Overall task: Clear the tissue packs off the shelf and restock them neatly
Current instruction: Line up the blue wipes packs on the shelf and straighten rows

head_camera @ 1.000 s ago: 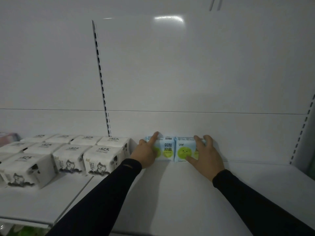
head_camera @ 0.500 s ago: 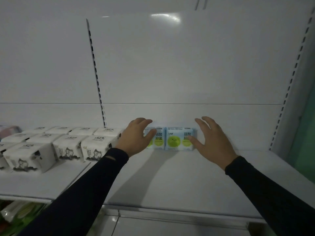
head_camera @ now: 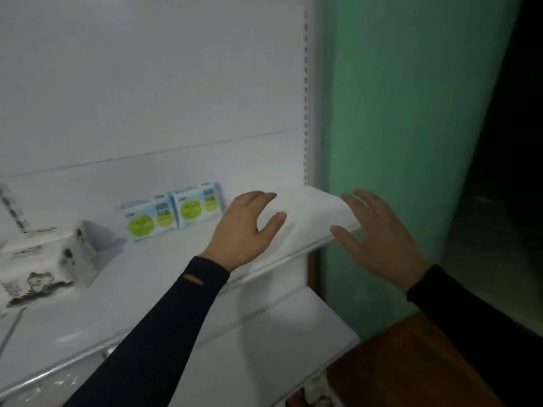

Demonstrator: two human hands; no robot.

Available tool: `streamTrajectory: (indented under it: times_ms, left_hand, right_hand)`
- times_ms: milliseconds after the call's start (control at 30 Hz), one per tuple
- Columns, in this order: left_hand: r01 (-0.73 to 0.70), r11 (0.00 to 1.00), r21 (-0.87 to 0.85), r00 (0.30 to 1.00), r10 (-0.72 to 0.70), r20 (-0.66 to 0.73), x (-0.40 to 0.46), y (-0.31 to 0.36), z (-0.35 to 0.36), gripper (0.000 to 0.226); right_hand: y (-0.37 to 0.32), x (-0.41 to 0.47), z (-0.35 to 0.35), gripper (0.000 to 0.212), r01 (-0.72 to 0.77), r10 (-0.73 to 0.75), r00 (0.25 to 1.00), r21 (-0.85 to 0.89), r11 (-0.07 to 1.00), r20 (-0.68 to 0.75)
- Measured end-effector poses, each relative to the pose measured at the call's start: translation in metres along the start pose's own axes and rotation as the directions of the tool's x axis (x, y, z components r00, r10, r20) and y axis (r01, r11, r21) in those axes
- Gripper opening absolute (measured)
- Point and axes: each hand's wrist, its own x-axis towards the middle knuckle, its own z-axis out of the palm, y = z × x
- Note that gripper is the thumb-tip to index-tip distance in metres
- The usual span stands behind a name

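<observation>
Two light-blue tissue packs with green round faces, the left pack [head_camera: 147, 220] and the right pack [head_camera: 197, 207], stand side by side against the back panel of the white shelf [head_camera: 164, 268]. My left hand [head_camera: 245, 230] hovers open to the right of them, touching neither. My right hand [head_camera: 379, 230] is open too, held in the air past the shelf's right end. Both hands hold nothing. The picture is blurred by head motion.
White tissue packs with black cat prints [head_camera: 44, 259] sit at the left of the shelf. A lower white shelf [head_camera: 293, 342] juts out below. A green wall [head_camera: 411, 127] stands to the right, with a brown surface [head_camera: 411, 362] beneath it and darkness beyond.
Both hands have let go of the blue packs and drawn back to the right. The view has swung right, so the packs now sit left of my hands.
</observation>
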Motion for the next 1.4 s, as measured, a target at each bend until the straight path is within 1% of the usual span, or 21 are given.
streamTrajectory:
  times_ms: [100,200,300,433,500,567,633,700,767,900,967,1067,1133,1167,1233,1300,1333,1400]
  left_hand:
    - [-0.129,0.986,-0.105,0.986,0.139,0.096,-0.006,0.057,0.04,0.05]
    - [-0.262,0.939,-0.223,0.934,0.305,0.186,-0.019,0.123,0.084,0.054]
    - [-0.339,0.871,-0.355,0.875,0.431,0.22,-0.043,0.194,0.13,0.053]
    - [-0.378,0.776,-0.505,0.781,0.56,0.276,-0.088,0.293,0.181,0.054]
    - [-0.375,0.739,-0.559,0.718,0.613,0.329,-0.113,0.339,0.206,0.056]
    - [-0.394,0.699,-0.597,0.659,0.667,0.347,-0.136,0.383,0.235,0.055]
    - [-0.399,0.691,-0.603,0.608,0.691,0.39,-0.159,0.422,0.266,0.052]
    - [-0.377,0.706,-0.599,0.556,0.69,0.464,-0.18,0.455,0.299,0.051]
    - [-0.362,0.715,-0.598,0.504,0.69,0.52,-0.205,0.48,0.332,0.05]
    - [-0.353,0.74,-0.573,0.407,0.673,0.617,-0.252,0.515,0.401,0.047]
    - [-0.36,0.747,-0.559,0.341,0.663,0.667,-0.273,0.525,0.441,0.048]
    - [-0.349,0.75,-0.562,0.267,0.654,0.707,-0.311,0.533,0.514,0.043]
    - [-0.348,0.747,-0.567,0.236,0.655,0.718,-0.345,0.533,0.572,0.043]
    - [-0.352,0.748,-0.563,0.202,0.648,0.735,-0.365,0.53,0.602,0.043]
    - [-0.371,0.745,-0.555,0.091,0.624,0.776,-0.409,0.52,0.666,0.045]
    - [-0.403,0.714,-0.572,-0.009,0.622,0.783,-0.458,0.503,0.727,0.052]
    - [-0.409,0.704,-0.581,-0.045,0.62,0.783,-0.482,0.492,0.754,0.056]
    - [-0.425,0.69,-0.586,-0.072,0.619,0.782,-0.529,0.472,0.804,0.055]
  right_hand:
    - [0.029,-0.07,-0.048,0.062,-0.142,0.145,0.989,-0.119,0.983,0.012]
    - [0.053,-0.147,-0.106,0.062,-0.295,0.305,0.952,-0.248,0.923,0.0]
    - [0.074,-0.222,-0.162,0.062,-0.414,0.423,0.905,-0.348,0.841,-0.054]
    - [0.106,-0.316,-0.225,0.06,-0.55,0.548,0.827,-0.388,0.74,-0.127]
    - [0.125,-0.361,-0.248,0.06,-0.613,0.609,0.778,-0.4,0.682,-0.153]
    - [0.145,-0.406,-0.266,0.059,-0.658,0.655,0.736,-0.407,0.634,-0.169]
    - [0.168,-0.452,-0.278,0.057,-0.69,0.696,0.699,-0.407,0.598,-0.163]
    - [0.193,-0.495,-0.286,0.058,-0.721,0.749,0.652,-0.399,0.567,-0.114]
    - [0.219,-0.539,-0.288,0.061,-0.755,0.805,0.591,-0.392,0.527,-0.056]
    - [0.262,-0.616,-0.276,0.061,-0.813,0.887,0.461,-0.388,0.433,0.023]
    - [0.279,-0.651,-0.258,0.059,-0.827,0.909,0.413,-0.39,0.404,0.065]
    - [0.308,-0.708,-0.22,0.057,-0.859,0.949,0.297,-0.406,0.312,0.102]
    - [0.33,-0.754,-0.185,0.06,-0.873,0.969,0.212,-0.422,0.247,0.128]
    - [0.34,-0.779,-0.164,0.06,-0.88,0.977,0.156,-0.429,0.206,0.148]
    - [0.36,-0.832,-0.118,0.059,-0.885,0.981,0.052,-0.446,0.131,0.186]
    - [0.375,-0.886,-0.065,0.062,-0.884,0.972,-0.01,-0.457,0.101,0.234]
    - [0.381,-0.912,-0.037,0.065,-0.884,0.963,-0.041,-0.458,0.089,0.266]
    - [0.395,-0.963,0.018,0.069,-0.879,0.945,-0.098,-0.472,0.064,0.311]
